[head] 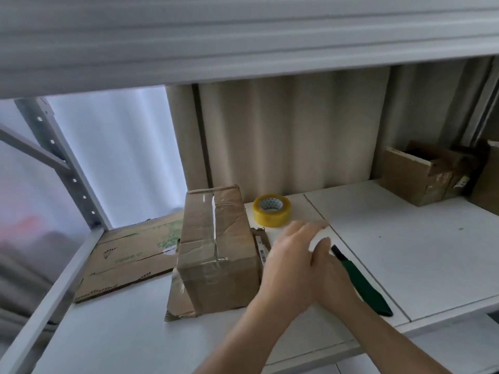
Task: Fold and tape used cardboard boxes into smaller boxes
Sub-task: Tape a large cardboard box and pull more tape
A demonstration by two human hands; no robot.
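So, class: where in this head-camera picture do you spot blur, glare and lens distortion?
Head view: the hands are motion-blurred, fingertips smeared; glare streaks the clear tape on the taped box; the upper shelf edge is soft and bowed by the wide lens; the window at left is overexposed.

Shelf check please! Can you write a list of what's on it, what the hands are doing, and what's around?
Surface: white shelf, seams between its boards.
Job's things: taped box; yellow tape roll behind it; green-handled knife lying on the shelf; flat cardboard at left.
Clutter: open boxes at back right.
Hands: left hand and right hand together, blurred; whether they hold anything is unclear.
Cables: nothing seen.
Surroundings: metal post, curtain, shelf above.
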